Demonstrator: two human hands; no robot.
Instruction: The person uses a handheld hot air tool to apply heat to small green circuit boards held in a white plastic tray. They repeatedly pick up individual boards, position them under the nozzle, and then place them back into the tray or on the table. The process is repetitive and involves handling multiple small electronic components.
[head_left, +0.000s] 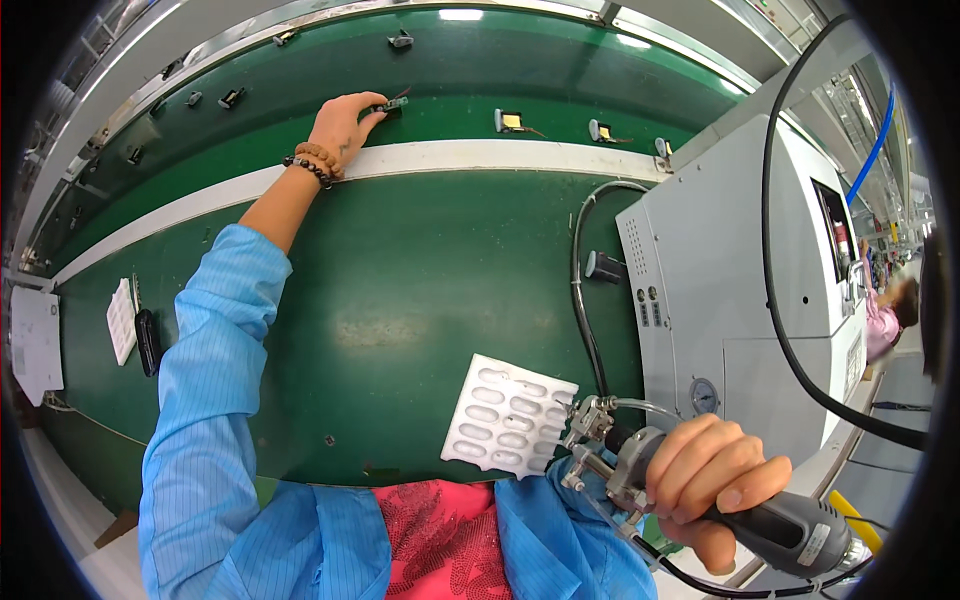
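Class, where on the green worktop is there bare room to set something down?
The widest bare patch of worktop lies between the left sleeve and the black hose, left of and beyond the nearer white tray. The right side is crowded: the right hand grips a handheld tool beside that tray, near the grey machine.

small components [508, 121] lie along the green belt [450, 116]

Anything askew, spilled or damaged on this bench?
Only minor things: a dark scrap near the front of the green bench, like stray debris, and the nearer white tray sitting askew to its edge. No spill or damage shows.
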